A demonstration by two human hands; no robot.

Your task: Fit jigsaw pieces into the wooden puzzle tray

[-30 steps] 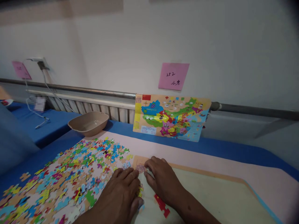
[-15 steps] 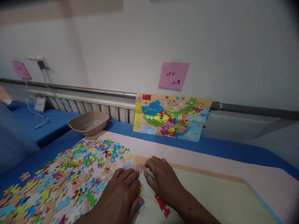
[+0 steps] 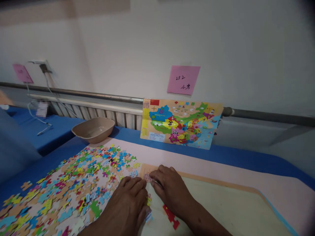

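Red piece (image 3: pixel 170 216) lies on the puzzle board (image 3: pixel 236 209) by my right wrist. My left hand (image 3: pixel 128 205) and right hand (image 3: pixel 169 191) rest flat, fingers spread a little, pressing small pieces at the board's top-left corner; neither grips anything. I judge only this corner is started. Most loose pieces (image 3: pixel 73 183) wait beside, then the bowl (image 3: pixel 93 129) and the map picture (image 3: pixel 180 123) by the wall.

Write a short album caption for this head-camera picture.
Both hands, left and right, press puzzle pieces into a board's corner.
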